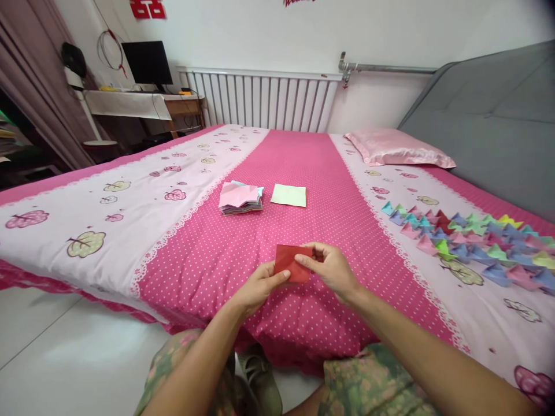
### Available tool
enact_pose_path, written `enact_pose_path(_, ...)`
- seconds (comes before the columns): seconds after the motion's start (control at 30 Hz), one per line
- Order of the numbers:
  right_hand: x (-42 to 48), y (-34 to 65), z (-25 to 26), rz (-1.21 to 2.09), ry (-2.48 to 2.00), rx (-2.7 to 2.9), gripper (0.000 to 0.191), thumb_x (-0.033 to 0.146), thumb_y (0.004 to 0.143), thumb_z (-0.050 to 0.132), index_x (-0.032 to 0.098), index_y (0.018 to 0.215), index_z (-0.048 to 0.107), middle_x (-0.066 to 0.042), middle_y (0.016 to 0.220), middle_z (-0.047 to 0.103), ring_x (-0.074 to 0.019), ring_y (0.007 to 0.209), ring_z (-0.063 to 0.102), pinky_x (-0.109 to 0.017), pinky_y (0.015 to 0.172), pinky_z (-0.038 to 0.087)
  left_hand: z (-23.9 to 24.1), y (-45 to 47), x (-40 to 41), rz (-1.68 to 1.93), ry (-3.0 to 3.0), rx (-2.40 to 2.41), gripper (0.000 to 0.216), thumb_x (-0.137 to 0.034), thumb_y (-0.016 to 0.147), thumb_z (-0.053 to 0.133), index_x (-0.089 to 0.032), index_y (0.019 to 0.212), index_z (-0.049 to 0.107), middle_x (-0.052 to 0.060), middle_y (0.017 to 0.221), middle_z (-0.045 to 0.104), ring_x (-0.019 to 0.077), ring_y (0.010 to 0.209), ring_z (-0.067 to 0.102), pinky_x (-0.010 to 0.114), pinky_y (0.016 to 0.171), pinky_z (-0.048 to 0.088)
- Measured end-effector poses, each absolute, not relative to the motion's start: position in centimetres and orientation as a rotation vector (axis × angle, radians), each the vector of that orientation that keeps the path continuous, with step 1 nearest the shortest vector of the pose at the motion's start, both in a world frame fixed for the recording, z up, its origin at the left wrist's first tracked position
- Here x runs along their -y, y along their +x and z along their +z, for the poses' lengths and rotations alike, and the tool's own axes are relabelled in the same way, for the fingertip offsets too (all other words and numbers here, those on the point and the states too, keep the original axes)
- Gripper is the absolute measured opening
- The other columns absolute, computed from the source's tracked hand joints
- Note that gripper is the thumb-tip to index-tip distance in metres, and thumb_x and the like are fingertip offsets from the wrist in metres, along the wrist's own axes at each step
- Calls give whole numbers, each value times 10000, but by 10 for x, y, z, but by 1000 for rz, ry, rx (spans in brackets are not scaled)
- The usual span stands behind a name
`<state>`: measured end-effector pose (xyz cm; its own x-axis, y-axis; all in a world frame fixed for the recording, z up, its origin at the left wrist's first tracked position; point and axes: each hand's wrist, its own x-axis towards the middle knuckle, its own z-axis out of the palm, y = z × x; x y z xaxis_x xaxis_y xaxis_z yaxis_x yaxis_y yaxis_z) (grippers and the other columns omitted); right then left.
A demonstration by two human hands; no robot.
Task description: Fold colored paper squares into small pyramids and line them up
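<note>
A red sheet of paper (291, 261), folded into a small rectangle, lies low over the pink dotted bedspread (299, 167) near the bed's front edge. My left hand (259, 285) pinches its lower left edge between thumb and fingers. My right hand (330, 268) grips its right side, fingers curled over the top edge. Further back on the bed sit a stack of coloured paper sheets (240, 198) and a single pale green sheet (288, 195).
Several folded paper shapes in many colours (472, 240) lie in rows on the bed's right side. A pink pillow (396, 147) rests by the grey headboard (489, 115). A radiator (260, 98) and a desk with a monitor (147, 63) stand behind.
</note>
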<state>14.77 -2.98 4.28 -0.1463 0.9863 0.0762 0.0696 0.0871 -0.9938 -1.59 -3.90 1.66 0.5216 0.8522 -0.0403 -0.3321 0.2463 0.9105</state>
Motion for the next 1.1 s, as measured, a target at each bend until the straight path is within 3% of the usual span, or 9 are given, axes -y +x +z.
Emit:
enact_pose_path(0.23, 29, 151, 43, 1323, -1238, 1258, 240, 332, 623, 677, 125, 719, 602, 6, 621, 607, -69, 511, 509, -194, 497, 372, 17, -18, 32, 959, 968, -721, 301, -286, 686, 649, -109, 930, 649, 90, 830, 685, 146, 710, 625, 250, 729, 450)
enact_pose_path(0.57, 26, 151, 45, 1374, -1385, 1182, 209, 270, 604, 702, 114, 698, 598, -16, 577, 624, -98, 534, 593, -191, 496, 425, 13, -16, 27, 1197, 904, -942, 262, -342, 664, 654, -85, 714, 659, 77, 659, 680, 138, 573, 611, 242, 624, 467)
enact_pose_path(0.87, 28, 150, 43, 1404, -1352, 1124, 176, 249, 625, 688, 123, 650, 568, -5, 531, 615, -86, 508, 592, -160, 461, 417, 15, -17, 27, 1209, 924, -929, 281, -366, 683, 631, -94, 741, 668, 69, 661, 680, 136, 566, 602, 252, 622, 470)
enact_pose_path(1.1, 30, 146, 46, 1440, -1373, 1090, 161, 236, 637, 683, 129, 650, 565, -20, 579, 631, -87, 519, 596, -154, 439, 403, 12, -19, 27, 1234, 937, -871, 325, -391, 754, 547, -107, 866, 657, 87, 755, 679, 157, 650, 613, 282, 671, 477)
